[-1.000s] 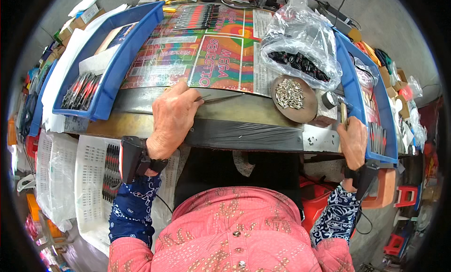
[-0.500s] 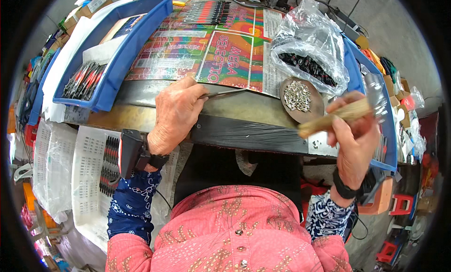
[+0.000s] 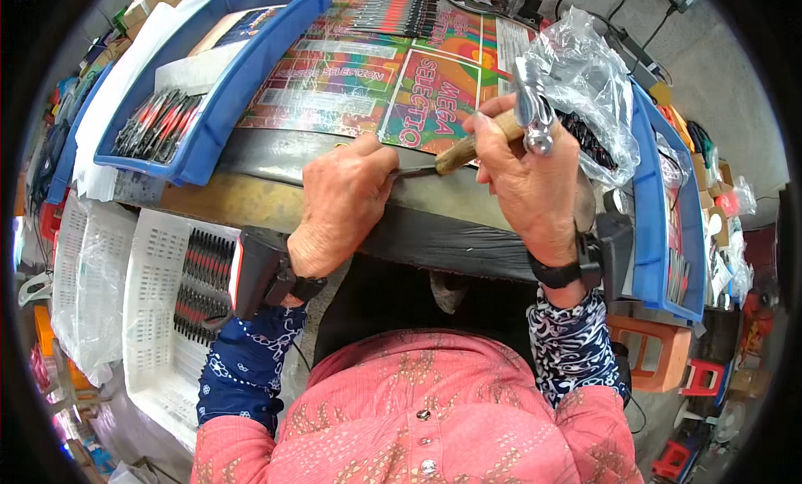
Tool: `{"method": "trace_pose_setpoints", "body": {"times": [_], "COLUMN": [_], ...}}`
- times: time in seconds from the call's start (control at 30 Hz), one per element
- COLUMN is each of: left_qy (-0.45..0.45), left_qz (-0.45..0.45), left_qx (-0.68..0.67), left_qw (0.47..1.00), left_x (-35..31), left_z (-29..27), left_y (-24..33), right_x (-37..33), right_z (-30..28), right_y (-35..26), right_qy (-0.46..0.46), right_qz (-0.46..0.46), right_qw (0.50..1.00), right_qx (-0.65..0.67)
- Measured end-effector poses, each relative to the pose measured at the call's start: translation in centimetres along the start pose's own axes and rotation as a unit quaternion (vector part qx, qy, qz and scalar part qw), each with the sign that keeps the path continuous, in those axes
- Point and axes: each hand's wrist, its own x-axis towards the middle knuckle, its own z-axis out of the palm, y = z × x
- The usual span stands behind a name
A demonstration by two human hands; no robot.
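My left hand (image 3: 342, 196) is closed on a thin dark metal piece (image 3: 413, 172) that points right along the near part of the worktop; its exact kind is not clear. In my right hand (image 3: 539, 187) is a hammer, its shiny metal head (image 3: 535, 108) up near the knuckles. The wooden handle (image 3: 480, 143) slants down to the left, its butt end at the tip of the thin piece. Whether the two touch cannot be told. Behind my right hand, the brown dish of small silvery parts is mostly hidden.
At the left stands a blue tray (image 3: 188, 162) with red and black pens (image 3: 159, 126). More pens (image 3: 393, 15) lie on a colourful printed sheet (image 3: 334, 75). A clear bag (image 3: 576, 54) with black parts and another blue tray (image 3: 660, 267) are right. A white crate (image 3: 150, 317) sits lower left.
My right hand has swung left with the hammer, from above the dish's right side to the thin piece's tip. The hammer head now shows clearly. My left hand has shifted slightly right.
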Motion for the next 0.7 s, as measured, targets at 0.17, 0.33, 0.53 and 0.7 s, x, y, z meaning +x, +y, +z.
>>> {"method": "trace_pose_setpoints", "body": {"times": [0.17, 0.33, 0.53, 0.7], "left_qy": [0.025, 0.018, 0.025, 0.019], "left_qz": [-0.007, -0.018, -0.028, -0.038], "left_qx": [-0.021, -0.021, -0.024, -0.030], "left_qw": [0.999, 0.999, 0.999, 0.999], "left_x": [-0.1, -0.3, 0.2, -0.2], "left_z": [0.0, -0.1, 0.0, 0.0], "left_y": [0.1, 0.1, -0.1, 0.1], "right_x": [0.5, 0.7, 0.8, 0.6], "right_z": [-0.6, -1.7, 1.2, 0.2], "right_y": [0.1, -2.9, 0.2, 0.9], "right_qy": [-0.050, 0.003, -0.049, -0.087], "right_qz": [-0.008, -0.046, -0.041, 0.005], "right_qw": [0.999, 0.997, 0.998, 0.994], "right_qx": [0.001, 0.057, -0.002, 0.064]}}
